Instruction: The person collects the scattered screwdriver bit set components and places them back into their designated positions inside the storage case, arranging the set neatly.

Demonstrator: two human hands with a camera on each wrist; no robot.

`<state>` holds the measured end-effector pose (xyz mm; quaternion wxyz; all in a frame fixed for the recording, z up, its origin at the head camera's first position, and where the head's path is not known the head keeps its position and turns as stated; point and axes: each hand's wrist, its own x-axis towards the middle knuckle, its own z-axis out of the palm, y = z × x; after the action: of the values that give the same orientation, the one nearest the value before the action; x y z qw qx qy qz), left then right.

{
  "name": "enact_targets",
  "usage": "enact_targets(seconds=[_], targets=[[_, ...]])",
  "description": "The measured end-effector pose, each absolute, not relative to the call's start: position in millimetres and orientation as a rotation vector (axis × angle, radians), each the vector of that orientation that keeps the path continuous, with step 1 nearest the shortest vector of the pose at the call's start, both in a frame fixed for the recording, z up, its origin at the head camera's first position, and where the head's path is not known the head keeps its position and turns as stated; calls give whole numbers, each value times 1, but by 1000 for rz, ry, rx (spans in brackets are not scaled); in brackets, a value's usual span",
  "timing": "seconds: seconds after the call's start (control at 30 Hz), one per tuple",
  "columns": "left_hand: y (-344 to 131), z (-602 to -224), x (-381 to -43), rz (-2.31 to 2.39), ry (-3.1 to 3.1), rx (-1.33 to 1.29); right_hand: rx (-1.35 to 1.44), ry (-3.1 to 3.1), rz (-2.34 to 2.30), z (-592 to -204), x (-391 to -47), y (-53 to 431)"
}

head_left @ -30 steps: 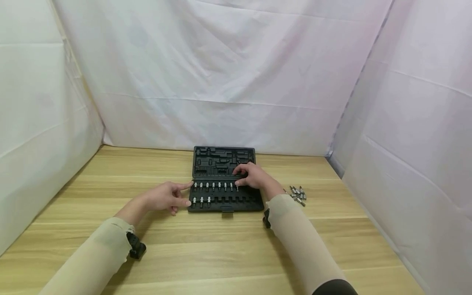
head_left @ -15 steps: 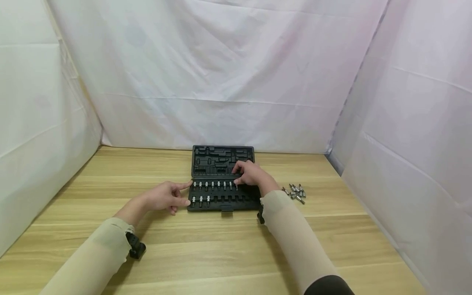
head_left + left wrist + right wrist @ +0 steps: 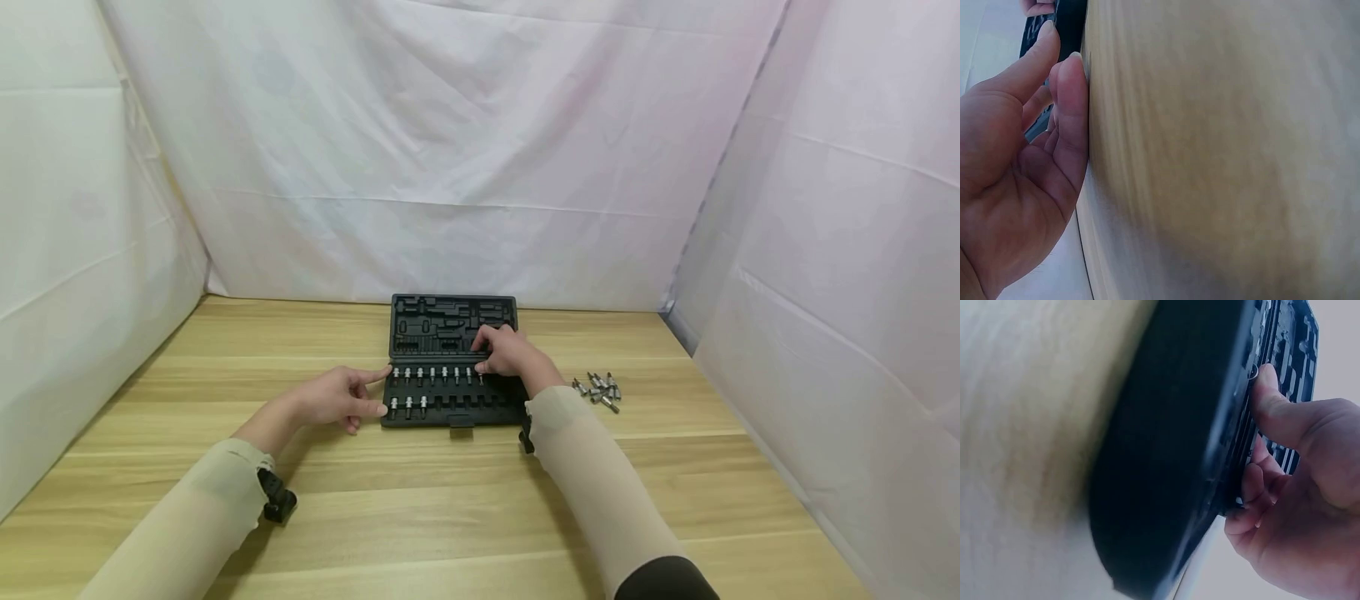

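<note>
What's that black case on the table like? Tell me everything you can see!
The black case looks like hard plastic and lies open on the wooden table. Its lid, at the back, has moulded hollows. Silvery pieces line the back row; three more fill the front row's left end, with empty slots beyond. A latch juts forward. The left hand touches its left edge; the right hand reaches over its right side.

You have two hands here, one left hand and one right hand, and one black case in two halves. Count eight metal bits in its upper row (the eighth is partly covered by your thumb) and three in its lower row. One loose pile holds several more, overlapping too much for you to count exactly. Two sleeves, two black wrist devices, one tabletop.
</note>
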<state>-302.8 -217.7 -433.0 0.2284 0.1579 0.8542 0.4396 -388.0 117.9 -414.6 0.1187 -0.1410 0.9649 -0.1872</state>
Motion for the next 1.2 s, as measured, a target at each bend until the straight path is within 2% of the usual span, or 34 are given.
enact_targets(seconds=[0.33,1.2], targets=[[-220,-431,-303,1211,2354,433,-429,2795,-519,-412,-389,114],[-209,-431,-301,1189,2353,463,-656,2749,-741,-424,-381,156]])
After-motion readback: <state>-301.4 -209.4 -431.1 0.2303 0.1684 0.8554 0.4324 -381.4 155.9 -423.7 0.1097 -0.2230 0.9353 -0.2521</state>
